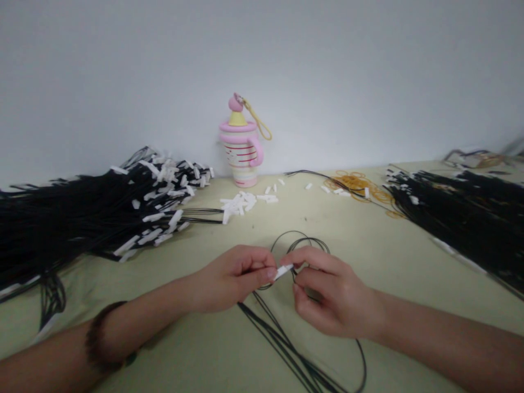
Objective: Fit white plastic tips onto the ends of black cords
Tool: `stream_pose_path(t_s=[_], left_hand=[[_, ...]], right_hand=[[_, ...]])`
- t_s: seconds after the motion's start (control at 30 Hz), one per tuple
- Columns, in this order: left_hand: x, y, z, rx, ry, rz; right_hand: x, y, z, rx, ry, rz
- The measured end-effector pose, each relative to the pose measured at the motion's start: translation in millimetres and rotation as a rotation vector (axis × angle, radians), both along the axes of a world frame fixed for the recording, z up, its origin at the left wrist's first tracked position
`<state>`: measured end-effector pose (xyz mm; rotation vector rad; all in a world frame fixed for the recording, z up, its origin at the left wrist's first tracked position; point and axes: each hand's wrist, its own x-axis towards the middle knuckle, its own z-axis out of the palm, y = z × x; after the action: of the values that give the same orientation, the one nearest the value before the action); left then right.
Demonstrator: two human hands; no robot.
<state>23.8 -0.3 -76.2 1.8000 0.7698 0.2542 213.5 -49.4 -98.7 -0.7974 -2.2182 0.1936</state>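
Note:
A small white plastic connector (283, 271) is pinched between the thumb and index finger of my left hand (241, 277). At its right end are the bent fingers of my right hand (327, 289), closed on a thin black wire; the fingers partly hide where wire and connector meet. Black wires (282, 333) run from beneath my hands toward the front edge of the view. Behind my fingers, a few wires curve in loops (313, 240) above the table.
Bundled black wires with white connectors (164, 180) lie at left, and another dark wire bundle (462, 218) at right. Loose white connectors (239, 203) sit near a pink striped cup (241, 155). Yellow rubber bands (356, 184) are heaped on the pale green table (196, 349).

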Motion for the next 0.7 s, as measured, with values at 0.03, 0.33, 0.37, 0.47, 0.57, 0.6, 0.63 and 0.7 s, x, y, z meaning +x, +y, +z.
stream_pose_path(t_s=[0.03,0.33,0.37,0.47,0.57,0.6,0.63,0.7], left_hand=[[0.1,0.0,0.3,-0.001,0.0,-0.001],[0.4,0.5,-1.3,0.014,0.004,-0.01],[0.2,0.5,-1.5,0.024,0.005,-0.014],[-0.2,1.0,-1.9,0.066,0.007,-0.036],[-0.3,1.2,-2.0,0.1,0.0,-0.049],[-0.3,1.2,-1.9,0.106,0.002,-0.05],[-0.2,1.1,-1.8,0.109,0.007,-0.049],[0.0,0.6,-1.2,0.108,0.019,-0.046]], right_hand=[[-0.3,-0.1,0.0,-0.009,0.008,0.0],[-0.8,0.3,-0.4,-0.012,-0.008,-0.006],[-0.8,0.3,-0.3,-0.011,-0.013,-0.001],[-0.6,-0.1,0.5,-0.021,-0.034,0.014],[-0.1,-0.2,1.3,-0.044,-0.049,0.009],[0.0,0.0,1.3,-0.052,-0.055,0.01],[0.0,0.2,1.1,-0.059,-0.06,0.013],[-0.1,0.7,0.4,-0.065,-0.062,0.018]])
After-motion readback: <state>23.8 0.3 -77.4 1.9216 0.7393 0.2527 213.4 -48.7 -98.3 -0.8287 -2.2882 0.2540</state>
